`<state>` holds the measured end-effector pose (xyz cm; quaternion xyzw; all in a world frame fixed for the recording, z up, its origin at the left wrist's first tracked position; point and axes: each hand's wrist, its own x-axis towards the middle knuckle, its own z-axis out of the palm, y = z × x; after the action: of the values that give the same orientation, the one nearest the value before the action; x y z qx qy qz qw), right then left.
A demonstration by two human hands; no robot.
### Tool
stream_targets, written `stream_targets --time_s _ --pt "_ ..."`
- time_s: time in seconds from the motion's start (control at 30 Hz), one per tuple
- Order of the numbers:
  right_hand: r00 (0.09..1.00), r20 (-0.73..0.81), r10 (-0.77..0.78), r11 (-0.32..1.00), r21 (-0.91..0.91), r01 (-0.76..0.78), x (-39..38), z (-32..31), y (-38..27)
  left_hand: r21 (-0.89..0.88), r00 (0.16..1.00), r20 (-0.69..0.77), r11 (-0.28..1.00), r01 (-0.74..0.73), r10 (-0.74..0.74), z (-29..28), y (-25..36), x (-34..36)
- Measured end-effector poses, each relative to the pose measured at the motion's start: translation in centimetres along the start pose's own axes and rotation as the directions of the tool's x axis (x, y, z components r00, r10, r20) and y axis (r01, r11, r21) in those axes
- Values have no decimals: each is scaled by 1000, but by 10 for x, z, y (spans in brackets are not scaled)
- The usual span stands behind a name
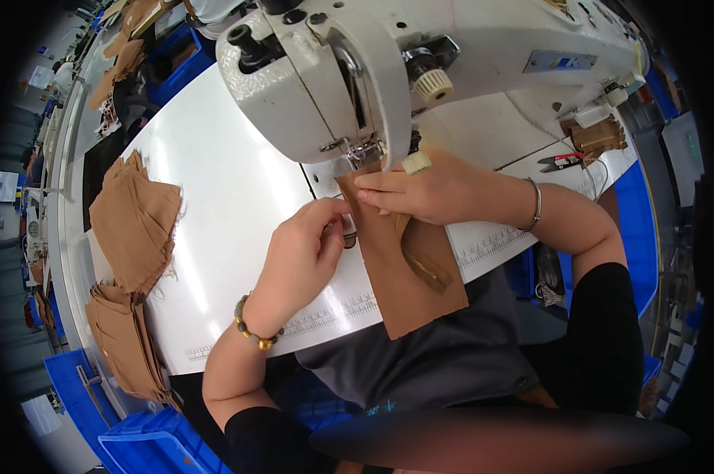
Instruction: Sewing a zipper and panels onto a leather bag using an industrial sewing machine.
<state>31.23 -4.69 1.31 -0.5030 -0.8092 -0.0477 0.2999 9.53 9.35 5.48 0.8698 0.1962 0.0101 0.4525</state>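
A long brown fabric piece (420, 308) lies under the needle area of the white sewing machine (294, 95) and hangs over the table's front edge. On it curves a narrow olive-brown strip (426, 270), its upper end under my right hand (424, 188). That hand presses the cloth just right of the presser foot (363, 154), fingers stretched out and lying flat. My left hand (302, 249) is closed at the cloth's left edge, thumb and fingers curled together. A small dark metal loop (350, 240) shows by its fingertips; what they hold is unclear.
Stacks of brown cut pieces (136, 221) lie at the table's left, with another folded stack (124, 340) nearer. Red-handled thread snips (561, 163) and a small brown bundle (598, 138) rest at right. Blue crates (155, 442) stand below. A printed ruler (491, 245) runs along the front edge.
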Motion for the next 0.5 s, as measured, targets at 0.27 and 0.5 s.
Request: stream_targets --time_s 0.27,0.5 --pt "998 55 -5 993 -114 11 1 1 -1 708 867 -178 672 -215 465 34 -5 0" --pt "997 -48 -54 953 -301 38 1 3 -3 777 860 -171 602 -182 480 34 -8 0"
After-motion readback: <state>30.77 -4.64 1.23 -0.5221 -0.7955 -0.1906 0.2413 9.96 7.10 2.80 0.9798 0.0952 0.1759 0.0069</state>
